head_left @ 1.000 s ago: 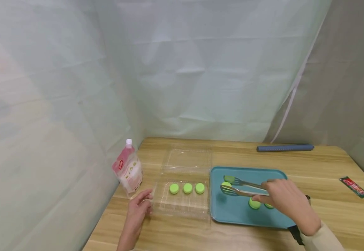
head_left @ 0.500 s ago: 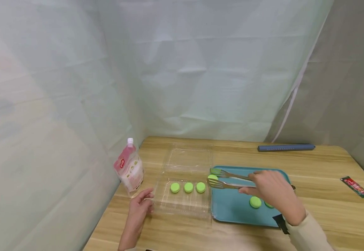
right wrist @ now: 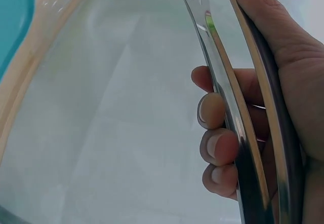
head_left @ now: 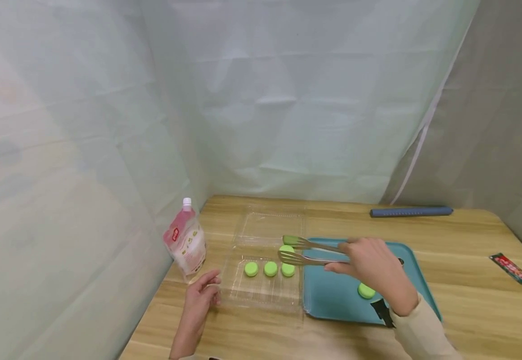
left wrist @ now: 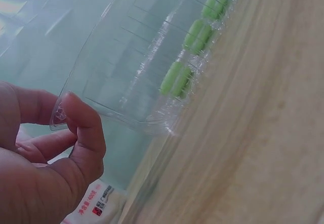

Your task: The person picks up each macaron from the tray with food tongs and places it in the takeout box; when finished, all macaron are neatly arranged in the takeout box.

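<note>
A hinged clear plastic box (head_left: 261,295) lies unfolded, with three green macarons (head_left: 251,269) in a row in its front half. My left hand (head_left: 200,297) pinches the box's left edge between thumb and finger, as the left wrist view confirms. In my right hand (head_left: 375,265) are metal tongs (head_left: 315,261), fingers wrapped round one arm and thumb along the other. Between the tongs' slotted ends sits another green macaron (head_left: 286,248), above the box and just behind the rightmost one in the row. One more macaron (head_left: 366,290) lies on the blue tray (head_left: 333,300), below my right wrist.
A pink and white spouted pouch (head_left: 189,245) stands left of the box by the hanging sheet. Along the table's back edge lies a dark blue bar-shaped object (head_left: 411,212). A small red and green packet (head_left: 511,268) is at the right.
My right hand has carried the tongs and macaron leftward from over the tray to over the box. The left hand has stayed at the box's edge.
</note>
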`<state>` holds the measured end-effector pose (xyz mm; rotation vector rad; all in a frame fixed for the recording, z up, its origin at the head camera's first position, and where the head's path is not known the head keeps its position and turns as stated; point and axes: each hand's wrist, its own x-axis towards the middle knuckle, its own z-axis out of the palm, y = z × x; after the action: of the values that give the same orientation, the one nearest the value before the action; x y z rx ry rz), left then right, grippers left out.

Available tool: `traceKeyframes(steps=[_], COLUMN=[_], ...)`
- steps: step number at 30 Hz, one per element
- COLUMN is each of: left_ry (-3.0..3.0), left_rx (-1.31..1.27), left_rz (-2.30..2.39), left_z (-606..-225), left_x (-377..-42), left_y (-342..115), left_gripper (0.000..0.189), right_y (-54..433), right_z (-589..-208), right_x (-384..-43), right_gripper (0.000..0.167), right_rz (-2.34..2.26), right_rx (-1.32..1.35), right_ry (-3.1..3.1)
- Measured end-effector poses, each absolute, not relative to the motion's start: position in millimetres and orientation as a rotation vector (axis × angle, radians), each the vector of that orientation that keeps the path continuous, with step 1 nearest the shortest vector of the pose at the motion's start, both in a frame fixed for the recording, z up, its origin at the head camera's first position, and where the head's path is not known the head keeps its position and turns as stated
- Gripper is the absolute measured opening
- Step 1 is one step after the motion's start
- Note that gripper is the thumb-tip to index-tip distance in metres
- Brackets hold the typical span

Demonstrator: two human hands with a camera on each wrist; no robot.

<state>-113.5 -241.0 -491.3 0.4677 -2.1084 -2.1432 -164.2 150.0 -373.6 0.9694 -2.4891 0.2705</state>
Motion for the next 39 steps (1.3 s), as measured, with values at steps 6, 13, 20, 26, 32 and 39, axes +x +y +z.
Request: traceKeyframes(steps=[6,13,20,26,32,39], left_ry=[-2.091,-2.065,-2.059,-2.061,-2.076,-2.063], left_rx=[0.442,0.394,0.413,0.422,0.418,0.424], left_rz=[-2.137,-2.138,-2.155,-2.165,-2.168,-2.187], left_z=[-490.0,-491.9,-492.0,-491.2,-490.3,-492.3], left_x=[-113.3,-112.7,-113.4,-113.0,-112.5,-113.9], left_y=[-238.9,-239.2,-239.6,-239.6,-240.3,-240.9], left_gripper=[0.049,0.048,0.049,0.048,0.048,0.047], right_y=[135.1,118.1,106.0,95.1,79.5,68.3], right_z=[-372.2,-382.5,-400.4,-414.4,-426.3,-437.3], right_x=[-164.7,-166.3,-170.2,-172.1,-171.9,-171.8], right_gripper=[0.036,0.034,0.032,0.035,0.037,0.055], right_rz=[0.3,0.329,0.344,0.319,0.269,0.22], right_rx=[0.996,1.054,1.061,1.091,1.116,1.108], right_ry=[-2.487,-2.479,-2.499,-2.51,-2.514,-2.533])
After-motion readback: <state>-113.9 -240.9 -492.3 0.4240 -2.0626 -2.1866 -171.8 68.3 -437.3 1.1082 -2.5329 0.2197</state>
